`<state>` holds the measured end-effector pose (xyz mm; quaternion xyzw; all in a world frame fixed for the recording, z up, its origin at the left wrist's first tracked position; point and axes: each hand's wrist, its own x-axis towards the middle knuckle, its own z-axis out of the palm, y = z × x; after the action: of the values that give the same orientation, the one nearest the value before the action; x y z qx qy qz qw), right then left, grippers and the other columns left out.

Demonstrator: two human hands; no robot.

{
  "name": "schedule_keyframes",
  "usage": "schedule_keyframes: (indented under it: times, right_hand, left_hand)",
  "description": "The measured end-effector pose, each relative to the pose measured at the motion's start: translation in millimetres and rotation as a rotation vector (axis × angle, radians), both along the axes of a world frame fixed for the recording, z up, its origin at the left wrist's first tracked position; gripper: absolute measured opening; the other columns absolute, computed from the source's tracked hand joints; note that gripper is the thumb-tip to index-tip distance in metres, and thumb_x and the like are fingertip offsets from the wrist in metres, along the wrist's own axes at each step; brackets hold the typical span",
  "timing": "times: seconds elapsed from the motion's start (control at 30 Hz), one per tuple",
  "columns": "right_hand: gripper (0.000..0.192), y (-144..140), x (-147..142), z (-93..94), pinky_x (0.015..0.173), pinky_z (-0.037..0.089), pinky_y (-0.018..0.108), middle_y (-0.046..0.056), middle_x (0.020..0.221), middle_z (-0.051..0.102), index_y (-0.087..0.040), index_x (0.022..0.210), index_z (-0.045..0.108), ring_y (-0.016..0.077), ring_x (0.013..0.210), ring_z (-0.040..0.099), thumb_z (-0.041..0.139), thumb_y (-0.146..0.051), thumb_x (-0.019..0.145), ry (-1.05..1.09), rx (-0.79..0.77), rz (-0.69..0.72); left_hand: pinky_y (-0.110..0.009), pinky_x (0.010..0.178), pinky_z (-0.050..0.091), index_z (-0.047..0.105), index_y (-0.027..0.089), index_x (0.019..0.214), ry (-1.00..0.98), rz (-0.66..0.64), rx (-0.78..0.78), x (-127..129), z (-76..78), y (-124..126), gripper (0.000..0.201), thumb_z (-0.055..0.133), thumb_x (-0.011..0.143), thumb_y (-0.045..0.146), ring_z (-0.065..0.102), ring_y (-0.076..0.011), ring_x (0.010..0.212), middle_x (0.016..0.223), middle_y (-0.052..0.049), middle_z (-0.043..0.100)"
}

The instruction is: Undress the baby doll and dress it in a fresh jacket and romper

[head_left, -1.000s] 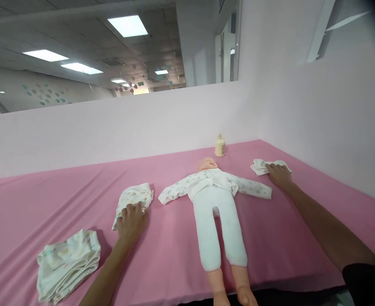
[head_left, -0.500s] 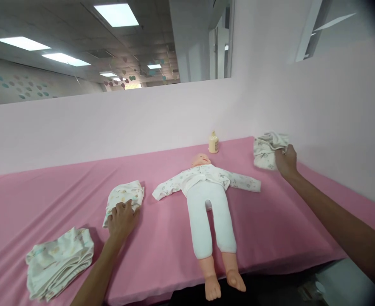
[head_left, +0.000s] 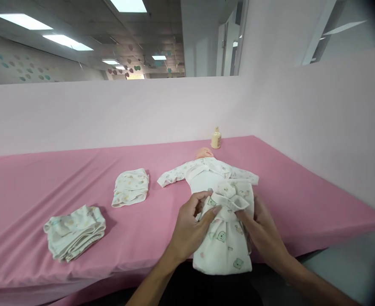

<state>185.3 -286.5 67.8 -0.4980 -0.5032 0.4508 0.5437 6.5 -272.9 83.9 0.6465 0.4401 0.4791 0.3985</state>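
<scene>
Gripping a printed baby garment [head_left: 225, 242] from both sides, the left hand [head_left: 190, 229] and right hand [head_left: 262, 233] have fingers curled shut on its bunched top edge, the cloth draped over the doll [head_left: 206, 172] just beyond the fingertips. Left of the fingers lie a folded cloth [head_left: 131, 192] and a stacked pile [head_left: 75, 231]; far past them stands a small bottle [head_left: 216, 138].

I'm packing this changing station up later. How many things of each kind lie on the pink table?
Baby dolls in white clothes: 1
Cream lotion bottles: 1
Printed white baby garments off the doll: 3 (folded, stacked, held in both hands)
Total: 5
</scene>
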Motion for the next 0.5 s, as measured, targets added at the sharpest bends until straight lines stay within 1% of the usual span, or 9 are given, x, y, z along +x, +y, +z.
schedule_keyframes:
  times: [0.03, 0.07, 0.17, 0.23, 0.27, 0.33, 0.4, 0.43, 0.5]
  right_hand:
    - [0.044, -1, 0, -1.2, 0.074, 0.058, 0.037, 0.008, 0.114, 0.061, -0.024, 0.121, 0.05, 0.0238, 0.098, 0.064, 0.064, -0.05, 0.088, -0.056, 0.047, -0.035]
    - [0.045, -1, 2, -1.1, 0.076, 0.057, 0.038, 0.009, 0.116, 0.059, -0.024, 0.12, 0.05, 0.0236, 0.098, 0.063, 0.066, -0.048, 0.086, -0.113, 0.14, -0.086]
    - [0.047, 6, 8, 7.7, 0.093, 0.052, 0.047, 0.01, 0.125, 0.05, -0.026, 0.121, 0.052, 0.0265, 0.112, 0.056, 0.073, -0.038, 0.081, -0.341, 0.557, -0.225]
    - [0.034, 13, 12, 21.3, 0.099, 0.047, 0.05, 0.009, 0.123, 0.051, -0.028, 0.114, 0.056, 0.0278, 0.117, 0.052, 0.071, -0.031, 0.083, -0.502, 0.751, -0.202]
    - [0.024, 16, 14, 30.2, 0.097, 0.046, 0.05, 0.009, 0.119, 0.054, -0.028, 0.106, 0.058, 0.0277, 0.115, 0.052, 0.068, -0.029, 0.085, -0.56, 0.789, -0.162]
    - [0.008, 21, 16, 50.5, 0.088, 0.048, 0.046, 0.007, 0.108, 0.058, -0.026, 0.091, 0.058, 0.0262, 0.106, 0.055, 0.065, -0.026, 0.087, -0.587, 0.787, -0.117]
    - [0.01, 26, 17, 71.6, 0.08, 0.049, 0.041, 0.006, 0.099, 0.06, -0.024, 0.082, 0.055, 0.024, 0.096, 0.057, 0.064, -0.025, 0.086, -0.545, 0.744, -0.121]
    - [0.011, 28, 16, 81.5, 0.078, 0.048, 0.039, 0.005, 0.095, 0.06, -0.024, 0.079, 0.055, 0.023, 0.094, 0.057, 0.063, -0.024, 0.086, -0.514, 0.724, -0.126]
    - [0.01, 31, 14, 98.7, 0.082, 0.048, 0.039, 0.004, 0.093, 0.06, -0.023, 0.079, 0.054, 0.0218, 0.093, 0.058, 0.062, -0.023, 0.086, -0.43, 0.716, -0.129]
  left_hand:
    - [-0.029, 0.078, 0.05, 0.06, 0.023, 0.115, 0.008, 0.008, 0.001, -5, 0.3, -1, 0.033, 0.063, 0.09, 0.044, 0.061, -0.0157, 0.089, 0.099, -0.003, 0.066]
    - [-0.027, 0.074, 0.049, 0.06, 0.022, 0.11, 0.02, 0.014, 0.015, -11, 1.5, -2, 0.029, 0.063, 0.09, 0.044, 0.06, -0.0145, 0.084, 0.094, -0.002, 0.066]
    - [-0.026, 0.074, 0.048, 0.062, 0.021, 0.104, 0.074, -0.007, 0.116, -24, 12.4, -1, 0.025, 0.063, 0.09, 0.042, 0.059, -0.0126, 0.081, 0.093, -0.001, 0.065]
    - [-0.027, 0.079, 0.049, 0.064, 0.021, 0.107, 0.129, -0.022, 0.225, -27, 24.8, 3, 0.025, 0.062, 0.091, 0.041, 0.06, -0.0133, 0.086, 0.099, -0.003, 0.067]
    - [-0.028, 0.082, 0.049, 0.065, 0.021, 0.108, 0.162, -0.012, 0.293, -28, 32.0, 6, 0.025, 0.062, 0.092, 0.04, 0.061, -0.0138, 0.089, 0.102, -0.003, 0.068]
    - [-0.028, 0.083, 0.049, 0.067, 0.021, 0.107, 0.24, 0.041, 0.455, -29, 47.1, 12, 0.022, 0.061, 0.093, 0.037, 0.062, -0.0143, 0.092, 0.104, -0.004, 0.069]
    - [-0.028, 0.081, 0.049, 0.067, 0.02, 0.102, 0.31, 0.118, 0.653, -29, 62.2, 20, 0.018, 0.06, 0.094, 0.034, 0.062, -0.0141, 0.09, 0.1, -0.004, 0.07]
    - [-0.027, 0.079, 0.049, 0.067, 0.019, 0.099, 0.333, 0.153, 0.754, -29, 69.5, 24, 0.016, 0.06, 0.094, 0.033, 0.062, -0.0139, 0.089, 0.098, -0.004, 0.07]
    - [-0.027, 0.076, 0.049, 0.067, 0.019, 0.094, 0.353, 0.222, 0.925, -28, 83.4, 32, 0.013, 0.061, 0.093, 0.031, 0.062, -0.0134, 0.086, 0.094, -0.004, 0.07]
